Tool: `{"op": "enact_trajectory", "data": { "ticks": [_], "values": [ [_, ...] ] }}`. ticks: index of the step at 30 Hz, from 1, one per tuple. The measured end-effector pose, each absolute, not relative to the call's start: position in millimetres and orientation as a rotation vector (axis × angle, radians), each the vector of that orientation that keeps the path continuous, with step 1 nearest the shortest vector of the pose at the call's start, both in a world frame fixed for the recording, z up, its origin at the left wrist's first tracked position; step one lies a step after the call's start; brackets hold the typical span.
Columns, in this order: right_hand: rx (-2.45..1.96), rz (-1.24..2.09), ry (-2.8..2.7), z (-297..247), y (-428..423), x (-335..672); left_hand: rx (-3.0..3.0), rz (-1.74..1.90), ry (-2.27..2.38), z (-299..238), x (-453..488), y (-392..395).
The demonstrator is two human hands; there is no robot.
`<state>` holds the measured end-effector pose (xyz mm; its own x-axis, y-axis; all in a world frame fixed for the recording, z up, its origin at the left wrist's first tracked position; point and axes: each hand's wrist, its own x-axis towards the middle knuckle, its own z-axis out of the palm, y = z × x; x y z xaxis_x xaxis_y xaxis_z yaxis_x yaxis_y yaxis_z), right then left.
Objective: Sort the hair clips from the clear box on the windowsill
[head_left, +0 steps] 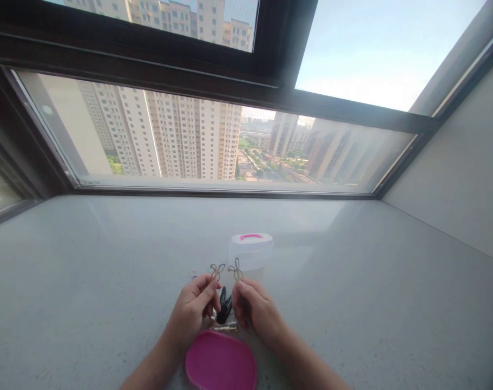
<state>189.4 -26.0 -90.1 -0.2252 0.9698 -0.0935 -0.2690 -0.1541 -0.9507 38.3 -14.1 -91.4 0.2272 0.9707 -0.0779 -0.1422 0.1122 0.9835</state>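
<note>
My left hand [193, 306] pinches a gold wire hair clip [217, 272] bent into loops, its looped end standing up above the thumb. In my right hand [257, 313], closed the same way, a similar looped wire clip [237, 273] points upward. The two clips are side by side with a small gap. Between and below the hands lie black hair clips [224, 305], partly covered by fingers. A shiny gold-coloured metal clip [227, 326] rests just in front of them, near the far rim of a pink oval tray [222, 363].
Behind the hands stands a translucent white box [250, 255] with a pink handle on its lid. Small items past my left knuckles are too hidden to name. The pale sill [108, 281] meets a dark window frame [225, 193] at the back and a wall [457, 173] on the right.
</note>
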Motion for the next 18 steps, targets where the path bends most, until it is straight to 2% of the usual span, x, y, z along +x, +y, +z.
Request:
{"op": "enact_trajectory", "data": {
  "ticks": [18],
  "values": [
    [-0.950,1.645,-1.041,-90.1,-26.2,191.5,1.109,1.078,1.020,-84.9,37.8,-15.9]
  ]
}}
